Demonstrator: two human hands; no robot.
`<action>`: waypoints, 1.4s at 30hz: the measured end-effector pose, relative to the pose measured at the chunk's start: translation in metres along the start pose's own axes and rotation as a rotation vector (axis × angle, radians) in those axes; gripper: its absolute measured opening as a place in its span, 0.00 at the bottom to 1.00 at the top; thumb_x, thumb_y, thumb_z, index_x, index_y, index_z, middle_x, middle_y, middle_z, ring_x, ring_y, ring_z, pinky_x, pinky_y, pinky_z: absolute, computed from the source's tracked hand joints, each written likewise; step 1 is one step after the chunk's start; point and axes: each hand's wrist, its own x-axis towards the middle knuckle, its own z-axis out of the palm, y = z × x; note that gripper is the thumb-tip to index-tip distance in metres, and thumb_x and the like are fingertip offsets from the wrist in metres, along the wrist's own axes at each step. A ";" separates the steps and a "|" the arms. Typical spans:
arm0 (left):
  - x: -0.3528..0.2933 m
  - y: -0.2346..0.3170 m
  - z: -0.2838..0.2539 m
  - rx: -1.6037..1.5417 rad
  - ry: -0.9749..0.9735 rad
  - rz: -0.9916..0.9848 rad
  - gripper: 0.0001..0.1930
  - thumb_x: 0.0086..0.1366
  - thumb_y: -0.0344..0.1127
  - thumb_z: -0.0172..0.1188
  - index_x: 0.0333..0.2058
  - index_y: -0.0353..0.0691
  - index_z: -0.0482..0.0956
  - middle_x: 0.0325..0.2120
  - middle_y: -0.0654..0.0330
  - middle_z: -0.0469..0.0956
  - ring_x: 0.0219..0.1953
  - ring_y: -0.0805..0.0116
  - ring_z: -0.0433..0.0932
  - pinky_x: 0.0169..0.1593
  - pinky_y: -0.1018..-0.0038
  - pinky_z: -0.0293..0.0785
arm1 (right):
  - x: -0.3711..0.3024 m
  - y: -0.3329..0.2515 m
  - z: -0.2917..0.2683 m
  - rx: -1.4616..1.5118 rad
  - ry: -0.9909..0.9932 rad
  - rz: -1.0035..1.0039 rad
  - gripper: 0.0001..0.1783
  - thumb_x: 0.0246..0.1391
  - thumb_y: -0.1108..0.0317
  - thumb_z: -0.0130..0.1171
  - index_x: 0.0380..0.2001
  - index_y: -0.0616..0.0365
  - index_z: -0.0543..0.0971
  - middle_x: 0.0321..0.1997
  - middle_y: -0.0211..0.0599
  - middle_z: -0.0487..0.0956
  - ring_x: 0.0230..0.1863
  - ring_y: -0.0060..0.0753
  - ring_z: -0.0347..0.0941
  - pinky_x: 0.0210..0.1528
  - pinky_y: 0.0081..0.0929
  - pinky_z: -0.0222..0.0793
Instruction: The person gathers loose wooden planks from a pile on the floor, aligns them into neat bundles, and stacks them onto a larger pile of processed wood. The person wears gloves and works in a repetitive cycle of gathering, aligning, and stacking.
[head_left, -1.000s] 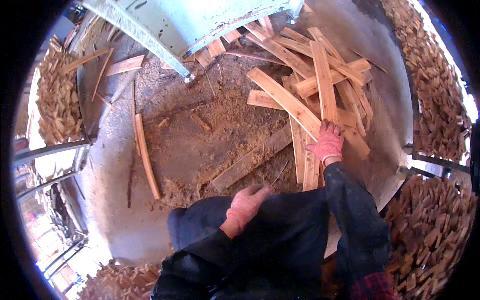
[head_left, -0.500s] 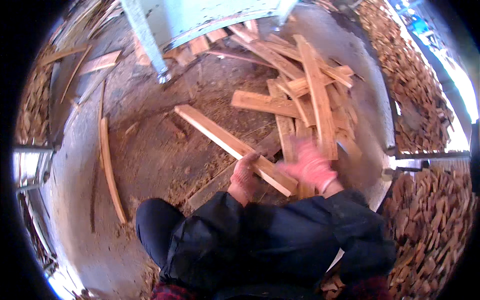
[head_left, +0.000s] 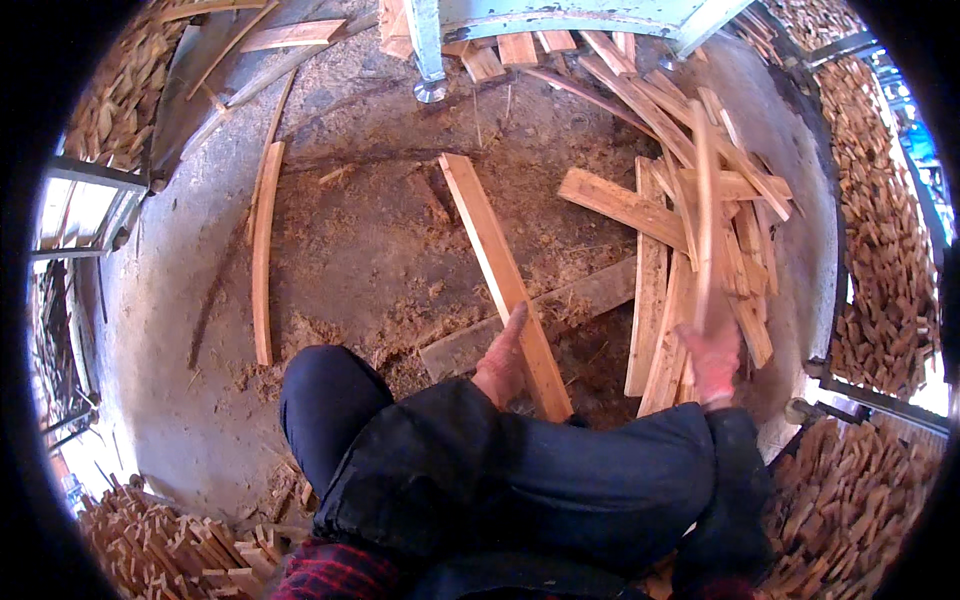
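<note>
My left hand (head_left: 501, 362), in a pinkish work glove, grips a wooden plank (head_left: 505, 270) near its lower end. This plank slants away from my lap, its far end up and to the left. At the right, my gloved right hand (head_left: 714, 362) is closed at the near end of another long plank (head_left: 707, 190). That plank points away from me, over the loose pile, and its near part is blurred. Beneath and around it, several planks (head_left: 622, 207) lie crossed on one another.
A flat board (head_left: 445, 352) lies on the sawdust-covered floor before my knees. Farther left is a long thin strip (head_left: 264, 250). A pale blue metal stand (head_left: 428, 45) rises at the far side. Stacked wood pieces (head_left: 880, 270) line the right, with more stacks (head_left: 170, 540) at lower left.
The left-hand plank has swung to point more directly away from me. My right hand has moved off that plank's near end and closed on a plank of the pile. The view has shifted.
</note>
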 end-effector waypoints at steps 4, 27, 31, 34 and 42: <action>-0.018 0.004 0.019 -0.097 -0.078 -0.031 0.43 0.58 0.74 0.57 0.59 0.45 0.70 0.53 0.54 0.74 0.56 0.53 0.69 0.62 0.53 0.63 | -0.054 -0.034 0.027 0.080 -0.297 0.125 0.49 0.40 0.59 0.75 0.66 0.58 0.66 0.64 0.54 0.70 0.67 0.49 0.65 0.69 0.35 0.60; -0.011 -0.006 -0.003 0.608 0.205 0.171 0.35 0.60 0.53 0.68 0.56 0.30 0.74 0.45 0.54 0.80 0.44 0.66 0.77 0.48 0.71 0.72 | 0.026 0.069 0.044 -0.295 -0.209 0.570 0.38 0.48 0.43 0.68 0.52 0.67 0.78 0.51 0.47 0.81 0.52 0.36 0.76 0.56 0.32 0.68; -0.011 0.001 0.011 0.777 0.188 0.117 0.33 0.61 0.52 0.67 0.55 0.30 0.74 0.41 0.55 0.81 0.40 0.65 0.79 0.42 0.73 0.74 | 0.018 0.099 0.035 0.529 -0.212 0.646 0.38 0.49 0.47 0.70 0.52 0.70 0.78 0.49 0.46 0.82 0.51 0.37 0.78 0.53 0.30 0.71; -0.024 0.005 0.020 0.663 0.188 0.058 0.35 0.61 0.54 0.67 0.56 0.29 0.74 0.39 0.55 0.82 0.39 0.64 0.79 0.42 0.74 0.74 | 0.005 0.095 0.050 0.758 -0.110 0.651 0.30 0.52 0.54 0.69 0.52 0.66 0.79 0.47 0.39 0.83 0.47 0.33 0.79 0.51 0.29 0.72; -0.001 -0.013 0.009 0.742 0.214 0.206 0.40 0.59 0.61 0.66 0.55 0.28 0.75 0.47 0.52 0.80 0.46 0.62 0.77 0.52 0.71 0.70 | 0.019 0.075 -0.002 0.790 -0.207 0.767 0.23 0.48 0.61 0.67 0.44 0.66 0.83 0.38 0.38 0.84 0.42 0.34 0.80 0.51 0.29 0.71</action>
